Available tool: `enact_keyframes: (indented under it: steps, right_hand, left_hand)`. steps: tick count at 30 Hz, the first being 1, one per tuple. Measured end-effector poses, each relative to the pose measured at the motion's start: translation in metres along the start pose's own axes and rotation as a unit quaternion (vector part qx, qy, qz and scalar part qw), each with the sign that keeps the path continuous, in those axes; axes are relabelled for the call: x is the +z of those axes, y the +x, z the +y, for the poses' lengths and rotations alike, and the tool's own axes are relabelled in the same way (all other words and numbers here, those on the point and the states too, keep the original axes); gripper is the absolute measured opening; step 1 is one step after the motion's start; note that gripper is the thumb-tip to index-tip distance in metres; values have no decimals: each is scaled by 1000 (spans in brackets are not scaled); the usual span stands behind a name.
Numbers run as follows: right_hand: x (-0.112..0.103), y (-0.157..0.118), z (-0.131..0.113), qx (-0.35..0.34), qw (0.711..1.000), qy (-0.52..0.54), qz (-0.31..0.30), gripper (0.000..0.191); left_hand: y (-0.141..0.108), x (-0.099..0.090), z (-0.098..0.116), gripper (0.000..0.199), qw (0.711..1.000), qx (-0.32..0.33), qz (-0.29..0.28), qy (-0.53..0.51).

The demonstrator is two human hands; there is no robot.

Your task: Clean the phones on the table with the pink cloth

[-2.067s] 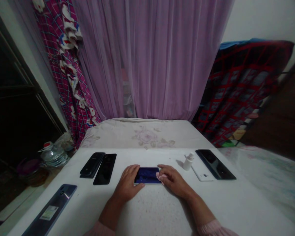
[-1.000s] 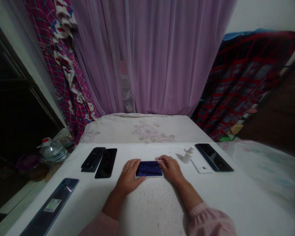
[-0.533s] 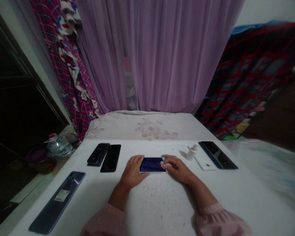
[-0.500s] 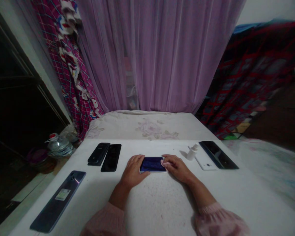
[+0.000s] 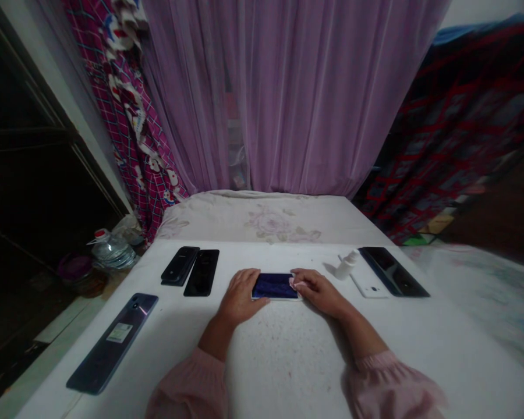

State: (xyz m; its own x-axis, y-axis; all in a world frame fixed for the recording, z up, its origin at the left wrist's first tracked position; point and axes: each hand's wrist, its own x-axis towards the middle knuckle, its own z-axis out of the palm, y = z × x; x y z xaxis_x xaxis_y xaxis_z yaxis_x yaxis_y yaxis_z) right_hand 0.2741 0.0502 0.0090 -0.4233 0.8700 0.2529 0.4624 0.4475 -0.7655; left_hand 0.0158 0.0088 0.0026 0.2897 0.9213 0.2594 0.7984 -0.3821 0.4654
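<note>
A smartphone [image 5: 274, 286] with a dark blue lit screen lies flat on the white table [image 5: 283, 361], its long side towards me. My left hand [image 5: 243, 297] holds its left end, fingers over the edge. My right hand [image 5: 318, 293] lies at its right end, pinching a small pink cloth [image 5: 296, 283] against the screen's corner. The cloth is partly hidden under my fingers. A small white bottle [image 5: 347, 265] stands a little beyond my right hand, not touched by it.
Several phones lie on the table: two black ones [image 5: 201, 272] at the far left, a blue-grey one [image 5: 112, 343] near the left edge, a white one [image 5: 369, 285] and a black one [image 5: 393, 272] at right. A plastic water jug [image 5: 112, 253] stands beyond the table's left edge.
The pink cloth has shifted along the phone's right edge with my right fingers. My head has tilted, so the table sits higher in the picture and the hands look smaller.
</note>
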Motion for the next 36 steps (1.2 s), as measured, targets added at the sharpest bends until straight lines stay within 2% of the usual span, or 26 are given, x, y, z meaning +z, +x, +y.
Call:
enact_keyframes:
  steps: [2,4,7,11,16,19,23,25,29,32,36]
  right_hand:
    - [-7,-3,-1,-12,999,28,-45,23]
    - [-9,-5,-2,-14,998,35,-59,23]
    - [-2,-2,-1,-12,1000,8,-10,23]
    - [14,5,1,28,995,-61,78,25]
    - [18,8,0,40,990,-97,98,24]
    - [8,4,-1,24,997,-46,64,23]
    - [-7,-3,-2,-8,999,38,-38,22]
    - [-9,-4,-2,-13,998,44,-53,23]
    - [1,-1,0,-6,1000,3,14,23]
    - [11,5,1,29,996,-50,65,24]
    - [17,10,0,62,989,-101,93,26]
  left_hand:
    - [0,0,0,64,1000,-1,2,1]
    - [0,1,0,64,1000,-1,3,1]
    - [0,1,-1,64,1000,-1,1,3]
    - [0,0,0,64,1000,-1,-4,7]
    - [0,1,-2,64,1000,2,-4,5]
    - [0,2,-4,65,1000,9,1,0]
    - [-1,3,-4,65,1000,12,4,-3]
    - [-1,2,-4,65,1000,13,6,-3]
    - [-1,2,-3,65,1000,6,8,2]
    - [0,2,-1,64,1000,2,5,3]
    - [0,0,0,64,1000,0,2,4]
